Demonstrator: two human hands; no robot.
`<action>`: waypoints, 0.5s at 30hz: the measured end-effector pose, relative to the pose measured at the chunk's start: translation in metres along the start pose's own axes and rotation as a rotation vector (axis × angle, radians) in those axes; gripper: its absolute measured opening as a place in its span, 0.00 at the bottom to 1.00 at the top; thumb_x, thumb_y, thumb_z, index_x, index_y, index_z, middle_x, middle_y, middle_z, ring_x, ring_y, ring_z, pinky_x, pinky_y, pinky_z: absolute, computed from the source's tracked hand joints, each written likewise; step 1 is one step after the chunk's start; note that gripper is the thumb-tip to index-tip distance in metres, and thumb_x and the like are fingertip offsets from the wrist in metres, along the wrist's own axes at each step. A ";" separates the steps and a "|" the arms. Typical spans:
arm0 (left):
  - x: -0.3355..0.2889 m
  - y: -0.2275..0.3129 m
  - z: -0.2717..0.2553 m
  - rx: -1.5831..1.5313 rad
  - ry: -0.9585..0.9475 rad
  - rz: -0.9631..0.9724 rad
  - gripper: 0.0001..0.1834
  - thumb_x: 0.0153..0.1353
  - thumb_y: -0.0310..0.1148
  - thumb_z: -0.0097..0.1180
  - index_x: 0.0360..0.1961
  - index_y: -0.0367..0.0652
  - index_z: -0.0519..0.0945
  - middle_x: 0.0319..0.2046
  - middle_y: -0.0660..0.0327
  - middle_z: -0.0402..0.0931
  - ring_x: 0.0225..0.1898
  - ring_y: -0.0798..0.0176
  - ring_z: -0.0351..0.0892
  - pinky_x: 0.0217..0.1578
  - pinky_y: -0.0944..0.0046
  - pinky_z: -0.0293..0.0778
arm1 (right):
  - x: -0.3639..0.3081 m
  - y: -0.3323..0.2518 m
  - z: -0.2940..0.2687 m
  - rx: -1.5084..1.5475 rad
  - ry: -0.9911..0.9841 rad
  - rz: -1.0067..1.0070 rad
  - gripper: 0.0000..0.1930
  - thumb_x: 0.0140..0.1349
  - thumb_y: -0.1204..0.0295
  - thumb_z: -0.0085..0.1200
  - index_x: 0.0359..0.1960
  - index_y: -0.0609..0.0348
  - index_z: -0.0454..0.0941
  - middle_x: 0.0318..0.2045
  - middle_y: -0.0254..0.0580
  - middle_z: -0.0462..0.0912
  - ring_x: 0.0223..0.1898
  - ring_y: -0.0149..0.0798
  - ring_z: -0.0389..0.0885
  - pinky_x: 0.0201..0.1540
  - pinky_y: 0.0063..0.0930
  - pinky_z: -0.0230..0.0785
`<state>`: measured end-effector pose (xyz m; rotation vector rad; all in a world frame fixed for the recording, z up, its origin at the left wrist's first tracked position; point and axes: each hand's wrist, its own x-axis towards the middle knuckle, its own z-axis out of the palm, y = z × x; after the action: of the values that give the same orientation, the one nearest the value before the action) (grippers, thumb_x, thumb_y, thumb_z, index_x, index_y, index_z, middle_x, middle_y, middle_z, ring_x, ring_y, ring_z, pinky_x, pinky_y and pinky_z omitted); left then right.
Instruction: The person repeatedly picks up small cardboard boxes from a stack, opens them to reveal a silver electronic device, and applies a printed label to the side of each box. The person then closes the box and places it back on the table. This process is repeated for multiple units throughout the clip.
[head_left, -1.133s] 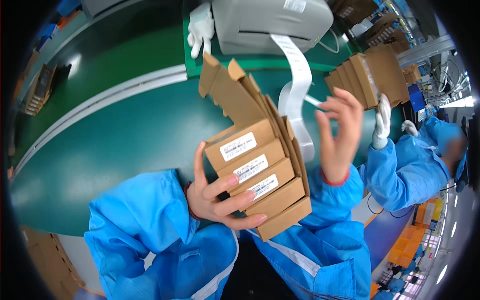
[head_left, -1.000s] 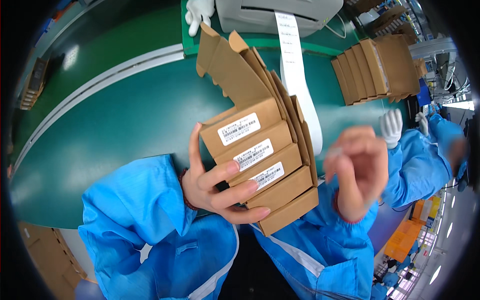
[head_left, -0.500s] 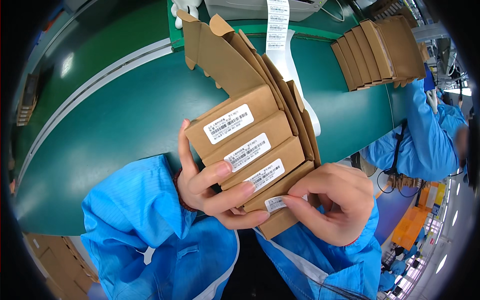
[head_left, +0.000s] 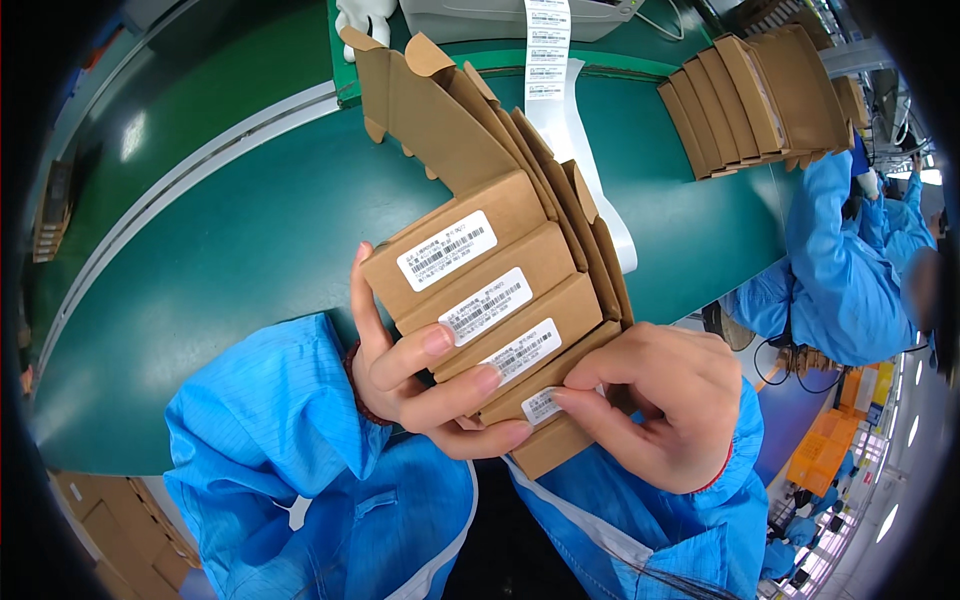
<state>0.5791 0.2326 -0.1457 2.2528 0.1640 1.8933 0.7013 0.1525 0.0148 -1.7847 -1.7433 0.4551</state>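
Note:
Several brown cardboard boxes [head_left: 400,268], stacked side by side with their lids standing up at the far end, are tilted in front of me. My left hand [head_left: 415,375] is wrapped round their left side, its fingers spread over the labelled faces. A white printed label sits on each of the upper three boxes. On the nearest box is a smaller-looking label [head_left: 540,406], partly covered by my right hand [head_left: 660,405]. The thumb and forefinger of that hand pinch the label's right end against the cardboard.
Below the boxes lies a green table [head_left: 230,290]. A strip of printed labels [head_left: 547,50] hangs from a grey-white machine [head_left: 470,20] at the back. More open cardboard boxes [head_left: 730,110] stand at the back right. A person in blue [head_left: 840,270] is to the right; a white glove [head_left: 368,22] lies far left of the machine.
The boxes and both hands have shifted slightly left in the picture. My right hand keeps its pinch on the label. The person at the right has moved an arm.

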 end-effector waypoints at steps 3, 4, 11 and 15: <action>-0.002 -0.001 0.000 0.007 -0.001 0.010 0.20 0.51 0.49 0.51 0.46 0.75 0.64 0.44 0.67 0.59 0.54 0.56 0.55 0.44 0.20 0.51 | 0.001 -0.002 -0.001 -0.086 -0.018 -0.030 0.09 0.39 0.76 0.60 0.23 0.57 0.72 0.16 0.35 0.72 0.15 0.35 0.72 0.16 0.23 0.62; -0.003 -0.001 0.000 0.008 0.003 0.014 0.20 0.51 0.49 0.52 0.46 0.75 0.64 0.44 0.67 0.59 0.54 0.56 0.55 0.44 0.20 0.51 | 0.003 -0.004 -0.003 -0.128 -0.046 -0.039 0.10 0.38 0.75 0.60 0.24 0.57 0.72 0.16 0.35 0.71 0.15 0.35 0.72 0.16 0.24 0.62; -0.005 -0.003 -0.006 0.015 -0.047 0.035 0.22 0.49 0.47 0.54 0.46 0.76 0.63 0.44 0.66 0.59 0.56 0.55 0.54 0.45 0.20 0.50 | 0.020 0.007 -0.014 -0.375 -0.043 -0.082 0.20 0.34 0.66 0.64 0.27 0.55 0.67 0.15 0.36 0.70 0.15 0.38 0.71 0.16 0.26 0.61; -0.001 -0.003 -0.008 -0.030 -0.067 0.032 0.25 0.47 0.44 0.57 0.46 0.75 0.63 0.45 0.66 0.59 0.56 0.56 0.54 0.45 0.21 0.51 | 0.050 0.055 -0.035 -0.035 0.120 0.094 0.18 0.41 0.69 0.64 0.28 0.57 0.64 0.15 0.31 0.66 0.13 0.25 0.59 0.17 0.18 0.55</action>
<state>0.5717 0.2355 -0.1459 2.3082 0.0903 1.8207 0.7703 0.1978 0.0152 -1.8842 -1.6001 0.3503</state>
